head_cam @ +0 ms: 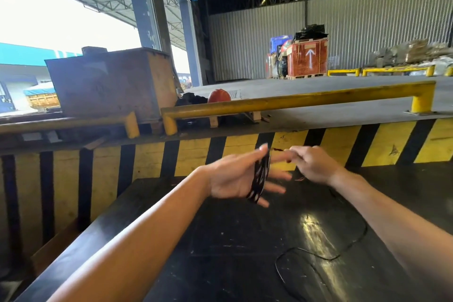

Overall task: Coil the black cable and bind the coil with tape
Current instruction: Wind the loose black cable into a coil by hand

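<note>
The left hand (241, 179) is spread flat with the black cable (259, 179) looped around its fingers, while the right hand (311, 165) pinches the running strand just beside it. The slack trails over the near surface (220, 252), so each turn wants even tension, laid flat beside the last.

A glossy black bench (245, 240) stands before a wall with yellow and black stripes (331, 144). Above the wall runs a yellow steel rail (294, 99). Behind the rail lies a red hard hat (219, 95), beside a rusty metal box (110, 83). Far back, a red crate with a white arrow (309, 57) stands near a grey corrugated wall (380, 19).
</note>
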`<state>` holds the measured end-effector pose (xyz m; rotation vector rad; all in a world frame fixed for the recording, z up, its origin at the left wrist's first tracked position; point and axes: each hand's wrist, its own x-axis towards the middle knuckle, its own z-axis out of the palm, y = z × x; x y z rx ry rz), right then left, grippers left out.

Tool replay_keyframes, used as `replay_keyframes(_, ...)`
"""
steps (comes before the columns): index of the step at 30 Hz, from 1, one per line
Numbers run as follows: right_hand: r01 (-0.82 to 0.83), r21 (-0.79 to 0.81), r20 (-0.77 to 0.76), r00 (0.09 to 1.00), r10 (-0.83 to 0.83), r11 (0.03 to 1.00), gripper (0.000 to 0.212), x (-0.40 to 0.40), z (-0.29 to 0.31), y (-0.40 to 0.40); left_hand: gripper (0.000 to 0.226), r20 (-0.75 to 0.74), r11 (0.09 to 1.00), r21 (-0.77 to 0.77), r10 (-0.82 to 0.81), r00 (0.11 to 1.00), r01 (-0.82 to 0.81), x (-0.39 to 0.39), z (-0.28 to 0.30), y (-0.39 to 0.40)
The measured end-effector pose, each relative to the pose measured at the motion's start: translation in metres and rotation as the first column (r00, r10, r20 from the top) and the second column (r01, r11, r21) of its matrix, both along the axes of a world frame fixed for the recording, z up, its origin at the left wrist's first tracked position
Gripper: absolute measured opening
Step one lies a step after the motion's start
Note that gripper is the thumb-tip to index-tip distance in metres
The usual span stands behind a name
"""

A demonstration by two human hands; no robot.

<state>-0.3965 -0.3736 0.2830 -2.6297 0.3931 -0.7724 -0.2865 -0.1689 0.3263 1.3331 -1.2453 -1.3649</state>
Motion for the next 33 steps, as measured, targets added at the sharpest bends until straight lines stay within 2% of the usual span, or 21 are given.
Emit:
replay_keyframes(2, -0.08, 0.069, -0.098, 0.991, 0.087, 0.994, 0.029, 0.007, -0.02, 0.024, 0.051, -0.206, 0.981, -0.174, 0.05, 0.977, -0.086, -0.005, 0.016, -0.009)
replay_keyframes(3, -0.132, 0.073, -0.129, 0.981, 0.141, 0.988, 0.029, 0.009, -0.028, 0.039, 0.051, -0.256, 0.955, -0.238, 0.113, 0.96, -0.176, -0.005, 0.022, -0.012)
replay_keyframes(5, -0.204, 0.036, -0.167, 0.964, 0.207, 0.978, 0.032, 0.008, -0.039, 0.066, 0.051, -0.228, 0.872, -0.314, 0.315, 0.921, -0.375, 0.001, 0.024, -0.018)
replay_keyframes(7, -0.238, 0.035, -0.198, 0.95, 0.24, 0.971, 0.033, 0.001, -0.038, 0.079, 0.052, -0.132, 0.785, -0.369, 0.485, 0.864, -0.497, 0.016, 0.016, -0.02)
replay_keyframes(9, -0.266, 0.003, -0.247, 0.934, 0.258, 0.964, 0.025, -0.006, -0.025, 0.076, 0.05, 0.104, 0.711, -0.446, 0.645, 0.757, -0.544, 0.031, 0.004, -0.018)
replay_keyframes(10, -0.267, -0.02, -0.26, 0.932, 0.253, 0.963, 0.022, -0.01, -0.016, 0.072, 0.05, 0.314, 0.705, -0.48, 0.694, 0.648, -0.522, 0.039, -0.002, -0.016)
replay_keyframes(11, -0.262, -0.032, -0.257, 0.935, 0.245, 0.965, 0.02, -0.013, -0.007, 0.067, 0.049, 0.532, 0.738, -0.479, 0.674, 0.512, -0.475, 0.046, -0.007, -0.015)
replay_keyframes(12, -0.253, -0.033, -0.242, 0.941, 0.238, 0.967, 0.02, -0.017, 0.002, 0.059, 0.049, 0.706, 0.798, -0.429, 0.588, 0.394, -0.423, 0.052, -0.012, -0.012)
replay_keyframes(13, -0.239, -0.037, -0.214, 0.95, 0.226, 0.97, 0.021, -0.019, 0.012, 0.052, 0.049, 0.814, 0.853, -0.347, 0.48, 0.327, -0.389, 0.056, -0.017, -0.01)
replay_keyframes(14, -0.22, -0.058, -0.175, 0.963, 0.208, 0.974, 0.021, -0.021, 0.021, 0.044, 0.05, 0.864, 0.887, -0.248, 0.384, 0.324, -0.388, 0.059, -0.022, -0.007)
replay_keyframes(15, -0.196, -0.086, -0.128, 0.975, 0.184, 0.977, 0.022, -0.022, 0.028, 0.036, 0.051, 0.871, 0.9, -0.156, 0.32, 0.373, -0.408, 0.057, -0.025, -0.003)
replay_keyframes(17, -0.132, -0.139, -0.016, 0.991, 0.131, 0.982, 0.024, -0.021, 0.037, 0.021, 0.054, 0.789, 0.903, -0.01, 0.271, 0.551, -0.43, 0.05, -0.029, 0.003)
replay_keyframes(20, -0.017, -0.18, 0.199, 0.978, 0.053, 0.983, 0.024, -0.016, 0.044, 0.005, 0.053, 0.526, 0.927, 0.175, 0.197, 0.827, -0.332, 0.031, -0.026, 0.009)
replay_keyframes(22, 0.049, -0.19, 0.327, 0.945, 0.016, 0.981, 0.026, -0.011, 0.048, 0.004, 0.053, 0.378, 0.958, 0.195, 0.125, 0.917, -0.211, 0.022, -0.022, 0.01)
replay_keyframes(25, 0.077, -0.141, 0.373, 0.927, -0.019, 0.987, 0.03, 0.001, 0.04, 0.007, 0.053, 0.172, 0.982, 0.152, 0.081, 0.982, -0.108, 0.009, -0.019, 0.007)
replay_keyframes(27, 0.085, -0.122, 0.291, 0.956, -0.047, 0.989, 0.032, 0.011, 0.029, 0.013, 0.053, 0.035, 0.992, 0.112, 0.048, 0.998, -0.052, 0.002, -0.016, 0.002)
replay_keyframes(29, 0.009, -0.062, 0.063, 0.998, -0.005, 0.998, 0.025, 0.02, 0.014, 0.02, 0.052, -0.087, 0.999, 0.035, 0.012, 0.996, -0.009, -0.001, -0.011, -0.003)
replay_keyframes(30, -0.057, 0.022, -0.084, 0.995, 0.059, 0.998, 0.026, 0.023, 0.005, 0.028, 0.052, -0.137, 1.0, -0.022, 0.016, 0.99, -0.019, -0.002, -0.007, -0.004)
replay_keyframes(32, -0.153, 0.109, -0.257, 0.95, 0.177, 0.982, 0.03, 0.028, -0.017, 0.044, 0.051, -0.219, 0.982, -0.136, 0.098, 0.971, -0.13, -0.002, 0.005, -0.007)
replay_keyframes(33, -0.181, 0.111, -0.267, 0.942, 0.205, 0.977, 0.029, 0.028, -0.026, 0.051, 0.05, -0.257, 0.963, -0.172, 0.159, 0.953, -0.207, -0.001, 0.01, -0.007)
